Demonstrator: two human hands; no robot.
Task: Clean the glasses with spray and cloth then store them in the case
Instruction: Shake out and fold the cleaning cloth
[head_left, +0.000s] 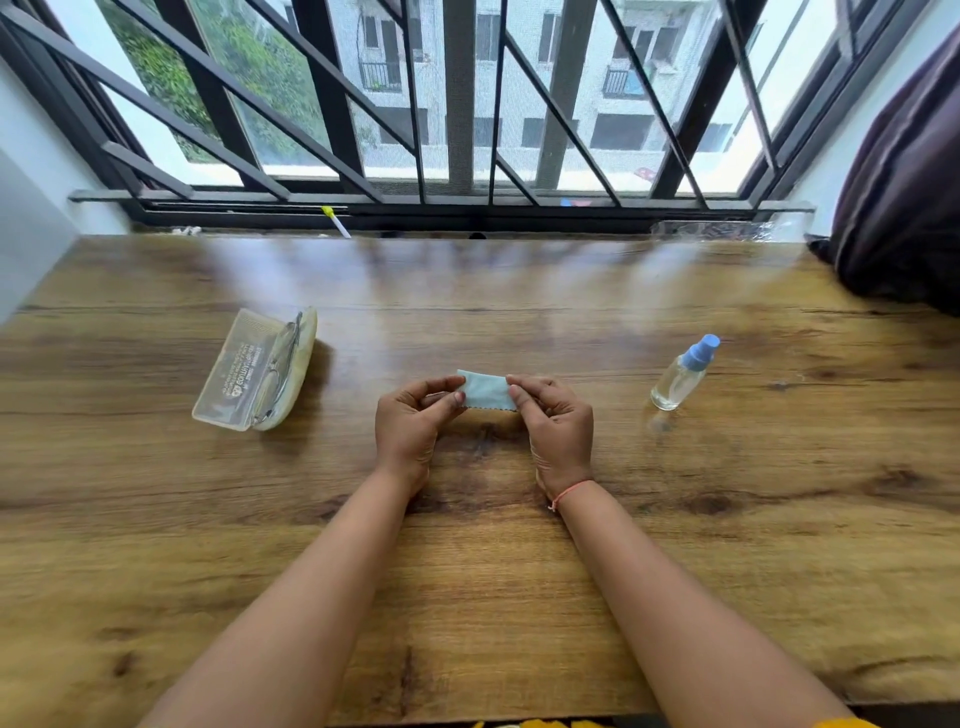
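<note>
the left hand (410, 421) and the right hand (556, 421) each pinch one short end of the small pale-blue microfibre cloth (485, 388) between thumb and fingers, stretching it just above the brown wood-grain table (467, 571). the thin metal-framed glasses (283, 364) lie well to the left of the cloth, inside the open translucent beige hard case (228, 374). the clear spray bottle with a blue cap (683, 374) stands well to the right of the cloth. the step in hand appears to be spreading or folding the cloth: pinch only the edges, hold the centre off the table, and pull the fabric flat, without creases.

Illegible print on case lid (232, 370)
</note>
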